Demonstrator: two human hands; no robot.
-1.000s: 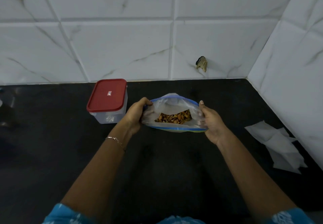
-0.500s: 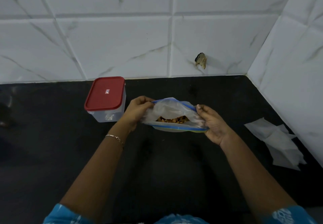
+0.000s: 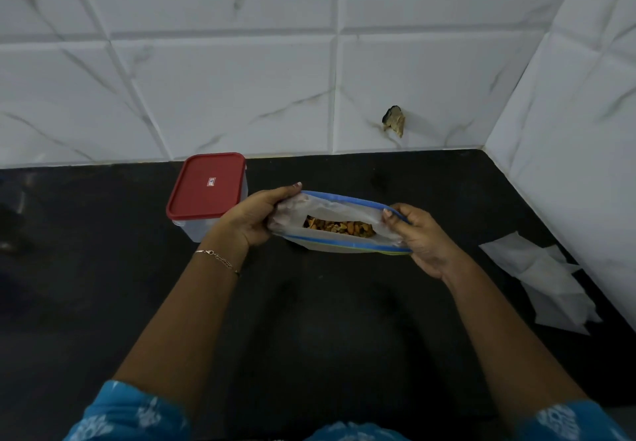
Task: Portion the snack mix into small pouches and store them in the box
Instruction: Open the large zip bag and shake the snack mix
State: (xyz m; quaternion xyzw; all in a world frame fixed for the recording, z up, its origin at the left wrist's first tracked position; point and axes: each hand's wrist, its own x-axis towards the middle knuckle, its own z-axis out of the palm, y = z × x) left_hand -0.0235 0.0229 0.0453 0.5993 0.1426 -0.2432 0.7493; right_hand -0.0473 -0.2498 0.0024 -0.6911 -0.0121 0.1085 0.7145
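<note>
A clear zip bag point(image 3: 339, 211) with a blue seal strip hangs over the black counter point(image 3: 103, 303), its mouth held apart. Brown snack mix point(image 3: 339, 227) shows inside it. My left hand point(image 3: 256, 217) grips the bag's left end, and my right hand point(image 3: 421, 237) pinches its right end. A clear box with a red lid point(image 3: 208, 187) stands shut just left of my left hand. Small white pouches point(image 3: 547, 289) lie flat in a loose pile at the right, near the side wall.
White marbled tiles form the back wall and the right wall point(image 3: 585, 130), meeting in a corner. A chipped hole point(image 3: 393, 121) marks the back tile. A dim object sits at the counter's far left edge.
The bag's mouth, narrowed half a second ago, is pulled wider and flatter between my hands. My right hand has shifted right and a little toward me. The box and pouches have not moved.
</note>
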